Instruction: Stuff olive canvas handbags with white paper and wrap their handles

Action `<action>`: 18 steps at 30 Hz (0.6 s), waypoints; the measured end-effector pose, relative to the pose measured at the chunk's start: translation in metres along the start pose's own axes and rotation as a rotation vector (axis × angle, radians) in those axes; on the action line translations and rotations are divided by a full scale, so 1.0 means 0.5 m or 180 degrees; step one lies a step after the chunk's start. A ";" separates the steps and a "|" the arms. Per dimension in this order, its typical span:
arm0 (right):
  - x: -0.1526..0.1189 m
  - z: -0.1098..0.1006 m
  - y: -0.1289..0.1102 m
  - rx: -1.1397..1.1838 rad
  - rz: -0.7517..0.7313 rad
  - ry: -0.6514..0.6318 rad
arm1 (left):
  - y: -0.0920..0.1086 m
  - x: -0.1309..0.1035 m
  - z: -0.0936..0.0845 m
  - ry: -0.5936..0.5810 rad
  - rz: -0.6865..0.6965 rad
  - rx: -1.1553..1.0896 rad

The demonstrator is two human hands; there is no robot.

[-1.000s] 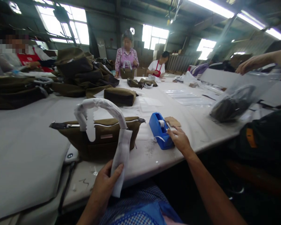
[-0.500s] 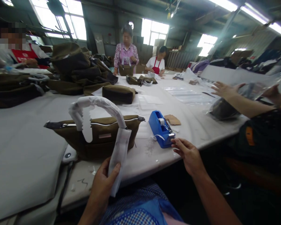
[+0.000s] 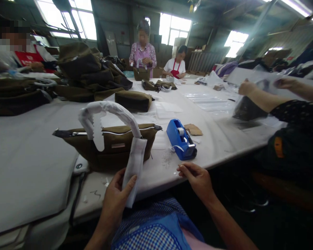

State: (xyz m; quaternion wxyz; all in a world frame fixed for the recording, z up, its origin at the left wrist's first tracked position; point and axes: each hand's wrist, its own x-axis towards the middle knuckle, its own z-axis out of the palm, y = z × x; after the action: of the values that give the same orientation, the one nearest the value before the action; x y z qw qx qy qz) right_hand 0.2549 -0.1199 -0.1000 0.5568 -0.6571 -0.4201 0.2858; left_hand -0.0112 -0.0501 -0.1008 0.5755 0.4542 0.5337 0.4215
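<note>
The right hand [image 3: 197, 180] has left the blue tape holder [image 3: 176, 139], so that bit looks done. It is pinched, but I can't tell if on tape. The left hand [image 3: 116, 189] grips white wrap [image 3: 136, 154] around the handle [image 3: 120, 108] of the brown bag [image 3: 113, 159]. That stands on the table [image 3: 214, 146], zip shut, insides hidden. A roll [image 3: 181, 131] sits in the tape holder.

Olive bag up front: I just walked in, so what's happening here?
The person's left hand holds the white wrap hanging off the handle of the olive bag, which stands on the table. The right hand, pinched, is apart from the blue tape dispenser; whether it holds anything is unclear. At right, a co-worker's hands handle a clear plastic bag.
</note>
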 end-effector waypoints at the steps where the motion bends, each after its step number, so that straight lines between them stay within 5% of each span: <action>1: -0.009 0.015 -0.017 0.0024 -0.0113 -0.0248 | -0.001 -0.001 0.000 -0.0019 0.0037 -0.0012; 6: -0.031 0.117 -0.082 0.0081 -0.0482 -0.1301 | -0.004 -0.007 0.000 -0.0070 0.0227 0.0071; 11: -0.009 0.217 -0.092 -0.0153 -0.0329 -0.1498 | -0.006 -0.011 -0.006 -0.0023 0.0492 0.0374; 18: 0.031 0.236 -0.111 -0.1351 -0.0454 -0.1681 | -0.014 -0.006 -0.022 -0.0050 0.0462 0.0481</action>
State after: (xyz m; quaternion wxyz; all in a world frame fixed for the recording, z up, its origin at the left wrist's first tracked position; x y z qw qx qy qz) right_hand 0.1498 -0.0471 -0.0703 0.2983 -0.6306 -0.6447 0.3126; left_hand -0.0223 -0.0537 -0.1071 0.5117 0.5371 0.5251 0.4171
